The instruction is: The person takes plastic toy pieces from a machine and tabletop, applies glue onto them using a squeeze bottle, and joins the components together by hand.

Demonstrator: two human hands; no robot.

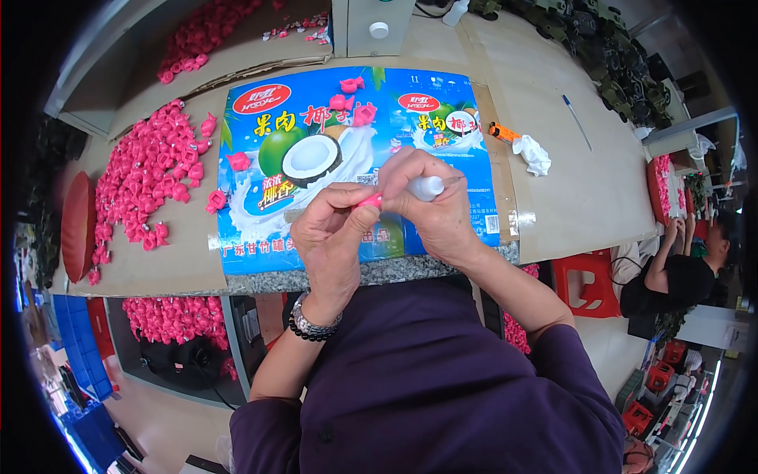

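Left hand (328, 229): thumb and fingers pinch a small pink piece (369, 201), held up above a blue printed cardboard sheet (467, 186) in front of the torso. Right hand (442, 217): fingers curled round a white bottle (426, 188), its thin tip toward the right; thumb and forefinger meet the pink piece from the right side. Exact right fingertip contact is hard to tell — the fingers overlap there. Two bracelets (313, 322) on the left wrist.

On the sheet: a cluster of loose pink parts (363, 115) near the far edge, one more at the left part of the sheet, another at its left border. Left of the sheet — a broad pile of pink parts (150, 170), with a red dish (77, 229) beyond it at the table's left end. Right of the sheet: an orange item (502, 132) just beside a crumpled white tissue (534, 156), then a blue pen (577, 120) on the table (568, 197).

Farther out: dark green parts (608, 67) heaped at upper right; a red stool (586, 284) and a seated co-worker (683, 265) to the right.
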